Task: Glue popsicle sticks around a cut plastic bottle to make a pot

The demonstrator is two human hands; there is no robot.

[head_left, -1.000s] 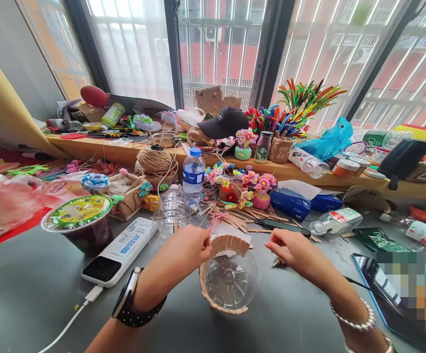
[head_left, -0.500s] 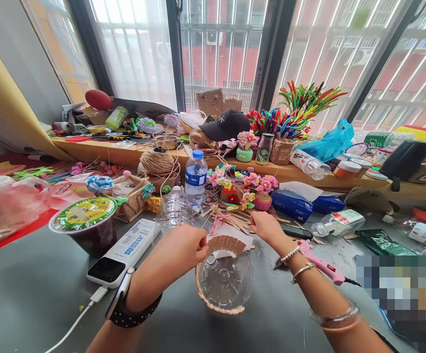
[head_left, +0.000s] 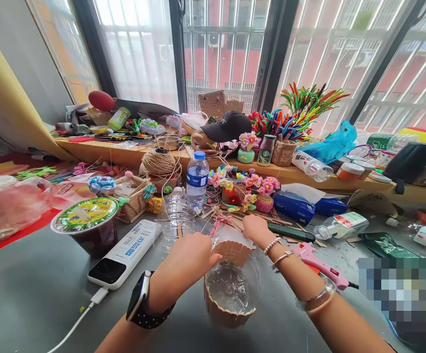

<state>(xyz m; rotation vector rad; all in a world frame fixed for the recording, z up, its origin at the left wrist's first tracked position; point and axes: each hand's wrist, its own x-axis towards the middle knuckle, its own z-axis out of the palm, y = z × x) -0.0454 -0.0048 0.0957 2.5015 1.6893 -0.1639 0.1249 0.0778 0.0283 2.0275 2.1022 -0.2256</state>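
Below my hands stands a cut clear plastic bottle base, with wooden craft sticks side by side round much of its wall. Bare plastic shows at its right side. My left hand is at its left far rim, thumb reaching over the edge; its other fingers are hidden behind the hand. Bent closed, my right hand is by the far right rim; whatever its fingertips pinch is hidden. A pink hot glue gun lies under my right forearm.
Left are a white power bank with cable and a lidded cup. Beyond my hands stand a ribbed clear bottle, a blue-capped water bottle and pipe-cleaner flowers. Blue tissue packs lie to the right.
The bottle base has tipped, so its stick-covered near wall shows more. My left hand has come lower with its thumb out to the rim; my right hand has shifted slightly left.
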